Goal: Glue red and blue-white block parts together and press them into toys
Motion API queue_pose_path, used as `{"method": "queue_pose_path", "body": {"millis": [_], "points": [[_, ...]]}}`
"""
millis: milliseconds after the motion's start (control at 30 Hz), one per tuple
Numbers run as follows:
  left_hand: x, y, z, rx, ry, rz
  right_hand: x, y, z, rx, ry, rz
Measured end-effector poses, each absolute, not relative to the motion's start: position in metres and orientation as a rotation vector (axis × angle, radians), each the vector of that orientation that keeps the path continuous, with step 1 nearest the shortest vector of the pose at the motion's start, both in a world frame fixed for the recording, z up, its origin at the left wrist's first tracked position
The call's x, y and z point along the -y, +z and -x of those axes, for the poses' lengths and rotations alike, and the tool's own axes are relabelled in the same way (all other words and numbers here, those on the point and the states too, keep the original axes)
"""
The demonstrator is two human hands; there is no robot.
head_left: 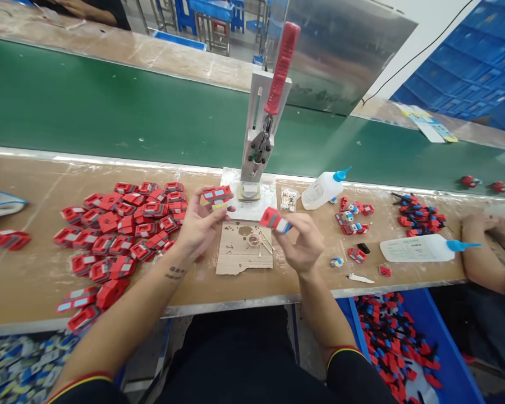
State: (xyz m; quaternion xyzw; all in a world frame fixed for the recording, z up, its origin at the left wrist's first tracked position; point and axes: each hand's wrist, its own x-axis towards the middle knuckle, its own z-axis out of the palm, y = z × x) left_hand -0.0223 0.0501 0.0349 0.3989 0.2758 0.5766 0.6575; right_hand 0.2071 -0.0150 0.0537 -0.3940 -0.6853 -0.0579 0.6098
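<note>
My left hand (202,221) grips a red toy car body (217,194) with light-blue windows, and a small yellow patch shows just under it. Pinched in the fingers of my right hand (302,241) is a red and grey toy car part (274,220) with a blue and white end. Both hands are raised above the bench on either side of a piece of cardboard (231,255), where cotton swabs (260,241) and a ring lie. Behind them stands a hand press (252,134) with a red lever (283,67) pointing up. A large heap of red car bodies (122,224) lies beside my left forearm.
Glue bottles (320,192) (416,248) lie to the right, near small assembled red pieces (353,216) and a white blade-like tool (360,278). A blue bin (446,336) of red and black parts sits below the bench. A co-worker's arm (483,252) rests at far right. A green conveyor (109,106) runs behind.
</note>
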Motion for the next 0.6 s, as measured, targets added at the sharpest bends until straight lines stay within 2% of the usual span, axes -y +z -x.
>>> {"method": "queue_pose_path", "body": {"millis": [133, 267, 400, 600], "points": [[-0.071, 0.026, 0.032, -0.662, 1.241, -0.958, -0.048, 0.038, -0.245, 1.221, 0.133, 1.339], [-0.094, 0.013, 0.026, -0.697, 1.204, -1.082, -0.155, 0.032, -0.263, 1.413, 0.296, 1.784], [-0.115, 0.002, 0.019, -0.754, 1.216, -1.263, -0.223, 0.027, -0.266, 1.475, 0.366, 1.887], [-0.139, -0.002, 0.006, -0.841, 1.22, -1.407, -0.23, 0.012, -0.28, 1.515, 0.405, 1.908]]}}
